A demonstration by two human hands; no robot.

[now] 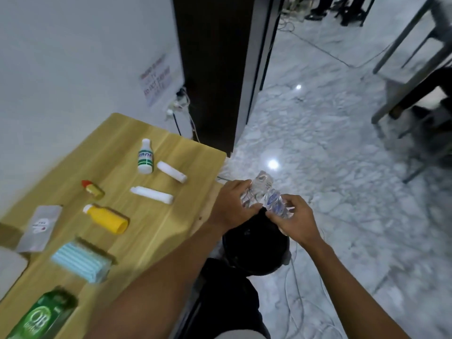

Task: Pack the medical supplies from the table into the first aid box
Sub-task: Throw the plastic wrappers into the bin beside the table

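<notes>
- Table (146, 231): light wood, against a white wall, in the left half of the view; supplies lie spread across it, none touching.
- White object (9, 270) at the far left edge, cut off by the frame; cannot tell what it is.
- Green box (41, 316) at the near left corner, blurred.
- Grey sachet (40, 227) lies flat, beyond the green box.
- Pack of masks (82, 261), pale blue, in clear wrap, between the sachet and the near table edge.
- Small vial (93, 189), yellow with red cap, on its side.
- Yellow bottle (106, 218), white cap, on its side just nearer than the vial.
- White bottle (145, 156), green label, stands upright toward the far end.
- Two white rolls on their sides: near roll (151, 195), far roll (171, 172) just right of the white bottle.
- Left hand (233, 204) off the table's right edge, above the floor; grip closed around a crumpled clear plastic bottle (263, 194).
- Right hand (297, 220) just beside it; grip closed on the other end of the same plastic bottle.
- Dark bin (254, 250) directly under both hands, on the marble floor (342, 167).
- First aid box: cannot tell where it is.
</notes>
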